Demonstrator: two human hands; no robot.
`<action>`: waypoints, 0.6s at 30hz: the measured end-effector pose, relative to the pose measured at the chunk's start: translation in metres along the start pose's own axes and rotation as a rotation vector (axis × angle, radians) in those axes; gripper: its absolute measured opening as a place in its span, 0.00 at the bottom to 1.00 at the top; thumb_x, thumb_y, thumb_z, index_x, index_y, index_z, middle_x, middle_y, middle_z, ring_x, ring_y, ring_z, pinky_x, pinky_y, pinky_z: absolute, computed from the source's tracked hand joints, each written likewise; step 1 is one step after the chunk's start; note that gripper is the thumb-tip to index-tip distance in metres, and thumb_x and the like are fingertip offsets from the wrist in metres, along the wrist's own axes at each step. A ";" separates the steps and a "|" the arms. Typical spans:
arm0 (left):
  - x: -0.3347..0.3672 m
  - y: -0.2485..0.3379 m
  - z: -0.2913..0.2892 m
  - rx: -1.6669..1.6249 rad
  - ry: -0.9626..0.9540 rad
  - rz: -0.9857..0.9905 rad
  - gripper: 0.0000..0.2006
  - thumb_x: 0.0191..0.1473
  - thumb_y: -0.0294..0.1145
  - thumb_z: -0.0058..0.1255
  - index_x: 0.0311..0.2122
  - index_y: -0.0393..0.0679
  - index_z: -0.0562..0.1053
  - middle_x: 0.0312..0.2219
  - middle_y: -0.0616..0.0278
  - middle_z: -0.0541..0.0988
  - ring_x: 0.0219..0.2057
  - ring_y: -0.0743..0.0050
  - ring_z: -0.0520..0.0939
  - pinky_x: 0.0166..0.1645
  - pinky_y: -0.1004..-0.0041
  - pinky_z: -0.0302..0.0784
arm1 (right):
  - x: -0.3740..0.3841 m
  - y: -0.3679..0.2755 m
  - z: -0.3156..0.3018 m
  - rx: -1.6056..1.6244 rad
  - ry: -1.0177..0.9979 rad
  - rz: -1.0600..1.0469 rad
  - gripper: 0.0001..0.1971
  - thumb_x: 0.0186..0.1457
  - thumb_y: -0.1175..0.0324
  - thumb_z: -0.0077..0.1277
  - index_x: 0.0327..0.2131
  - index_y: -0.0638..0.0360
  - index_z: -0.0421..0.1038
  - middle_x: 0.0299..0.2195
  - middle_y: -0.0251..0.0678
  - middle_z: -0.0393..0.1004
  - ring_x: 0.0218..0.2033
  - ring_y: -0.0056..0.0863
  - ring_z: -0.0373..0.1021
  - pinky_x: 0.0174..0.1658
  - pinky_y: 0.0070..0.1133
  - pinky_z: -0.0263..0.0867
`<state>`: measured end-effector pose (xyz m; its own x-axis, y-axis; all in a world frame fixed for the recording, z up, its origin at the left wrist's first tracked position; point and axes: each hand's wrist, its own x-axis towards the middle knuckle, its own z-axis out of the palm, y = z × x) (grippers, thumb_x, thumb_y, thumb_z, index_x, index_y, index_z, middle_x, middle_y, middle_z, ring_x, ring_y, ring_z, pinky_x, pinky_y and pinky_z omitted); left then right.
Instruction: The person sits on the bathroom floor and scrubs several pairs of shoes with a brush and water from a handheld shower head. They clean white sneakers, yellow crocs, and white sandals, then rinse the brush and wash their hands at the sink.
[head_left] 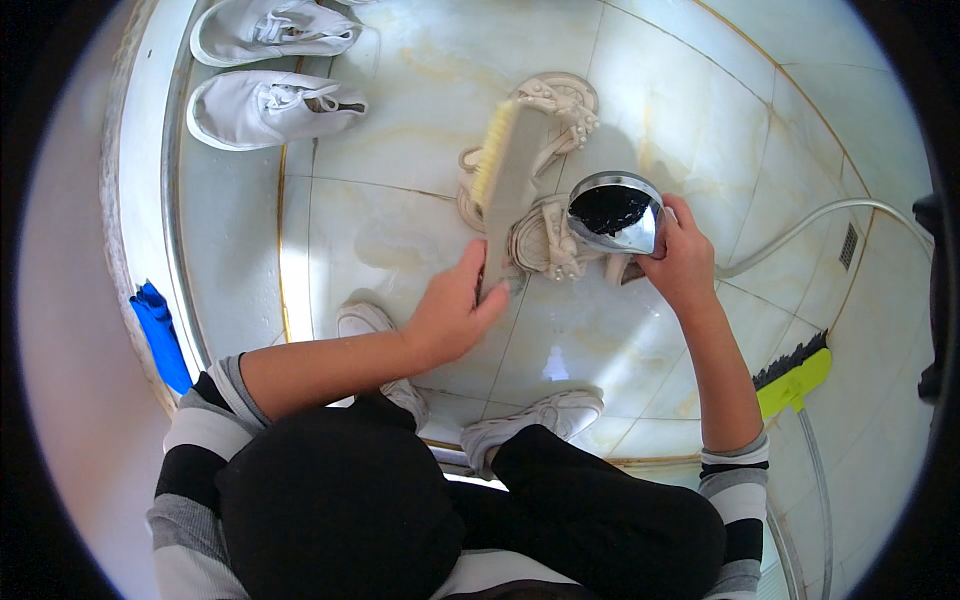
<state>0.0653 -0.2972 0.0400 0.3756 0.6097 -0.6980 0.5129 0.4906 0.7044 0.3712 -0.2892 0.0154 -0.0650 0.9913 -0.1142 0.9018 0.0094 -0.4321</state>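
Observation:
My left hand (455, 308) is closed round the handle of a scrub brush (518, 165). Its pale yellow bristles face left, and the brush is held above a pair of beige sandals with flower trims. The farther sandal (562, 98) lies partly behind the brush. Nearer to me, the other sandal (540, 240) is partly covered by the brush and by what my right hand holds. My right hand (682, 255) grips a shiny chrome shower head (615, 212) whose surface shows a dark patch. Some of the fingers are hidden behind it.
A grey hose (800, 218) runs from near my right hand toward the right wall. White shoes (275, 110) stand at the upper left beside a raised ledge. A green-headed broom (800, 385) leans at the right, near a small drain (848, 246). Something blue (160, 335) lies at the left.

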 end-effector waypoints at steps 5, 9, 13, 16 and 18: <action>0.022 0.006 -0.010 0.182 0.270 0.442 0.17 0.51 0.29 0.50 0.45 0.38 0.61 0.38 0.45 0.71 0.31 0.46 0.74 0.35 0.61 0.70 | -0.016 0.009 0.001 -0.048 -0.082 0.204 0.13 0.34 0.71 0.58 0.20 0.60 0.61 0.26 0.40 0.68 0.23 0.45 0.67 0.26 0.34 0.63; 0.030 0.011 -0.010 0.129 0.298 0.514 0.16 0.53 0.27 0.49 0.46 0.38 0.63 0.38 0.50 0.73 0.36 0.48 0.76 0.42 0.62 0.71 | -0.036 0.027 0.002 0.004 0.031 0.342 0.13 0.39 0.68 0.58 0.20 0.61 0.62 0.18 0.44 0.67 0.23 0.49 0.67 0.28 0.35 0.63; 0.033 0.010 -0.009 0.202 0.160 0.256 0.18 0.53 0.26 0.49 0.49 0.38 0.63 0.41 0.49 0.73 0.37 0.50 0.76 0.43 0.63 0.72 | -0.045 0.034 0.000 -0.033 0.050 0.474 0.12 0.42 0.65 0.58 0.24 0.62 0.68 0.19 0.46 0.71 0.25 0.49 0.70 0.30 0.34 0.66; 0.036 0.008 -0.001 0.117 0.096 0.257 0.17 0.54 0.27 0.49 0.49 0.39 0.63 0.40 0.52 0.73 0.37 0.58 0.77 0.42 0.65 0.73 | -0.040 0.021 0.002 0.064 0.062 0.557 0.12 0.44 0.65 0.57 0.28 0.65 0.71 0.21 0.45 0.74 0.24 0.43 0.72 0.29 0.30 0.68; 0.036 0.008 0.009 -0.005 0.007 0.207 0.16 0.54 0.27 0.49 0.48 0.40 0.63 0.38 0.54 0.74 0.37 0.65 0.77 0.41 0.68 0.73 | -0.032 0.004 0.008 0.250 0.011 0.749 0.12 0.47 0.67 0.55 0.30 0.68 0.72 0.20 0.39 0.75 0.20 0.31 0.74 0.23 0.24 0.69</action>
<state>0.0899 -0.2773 0.0192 0.4671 0.7019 -0.5377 0.4218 0.3576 0.8332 0.3739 -0.3223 0.0106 0.5272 0.7234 -0.4459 0.5810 -0.6898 -0.4320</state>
